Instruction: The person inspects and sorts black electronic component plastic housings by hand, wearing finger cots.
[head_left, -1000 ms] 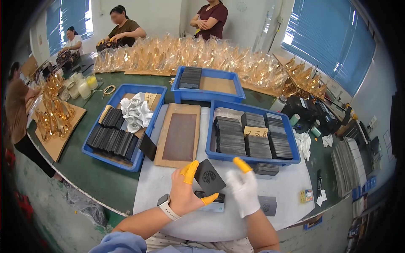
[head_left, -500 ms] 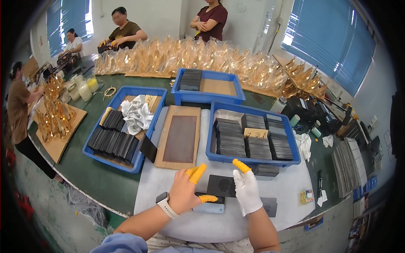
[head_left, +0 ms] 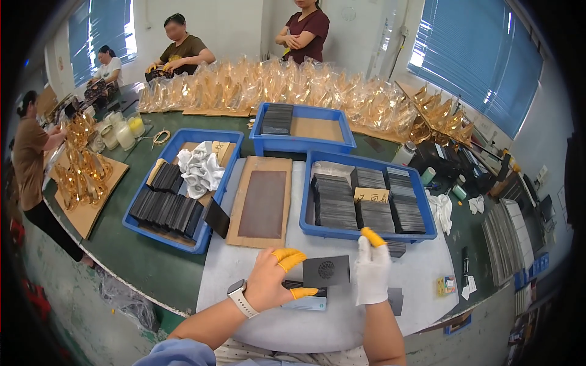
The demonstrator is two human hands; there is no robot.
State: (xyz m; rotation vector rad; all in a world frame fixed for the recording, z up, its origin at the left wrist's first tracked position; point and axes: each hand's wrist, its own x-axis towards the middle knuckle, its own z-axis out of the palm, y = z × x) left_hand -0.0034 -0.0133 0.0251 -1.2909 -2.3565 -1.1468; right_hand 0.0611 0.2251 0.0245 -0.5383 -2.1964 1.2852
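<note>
A black card (head_left: pixel 329 272) with a round emblem is lifted and tilted over the white work surface. My left hand (head_left: pixel 273 277), with yellow finger cots and a watch, has its fingertips and thumb round the card's left end. Beside the card's right edge is my right hand (head_left: pixel 373 271), in a white glove with one yellow finger cot; its fingers are stretched out and seem apart from the card. Beneath the left thumb lies a pale blue box (head_left: pixel 308 303) with something black on it. Partly hidden by the right wrist, a grey card (head_left: pixel 396 301) lies flat.
Blue trays of packed black cards stand left (head_left: pixel 196 247), right (head_left: pixel 366 234) and behind (head_left: pixel 305 144). A brown panel on cardboard (head_left: pixel 285 183) lies between them. Wrapped gold pieces (head_left: pixel 262 85) line the far edge. Several people are beyond the table.
The black card has risen and tilted. My right hand has moved right and slightly up, and its fingers have straightened. The left hand has stayed almost in place.
</note>
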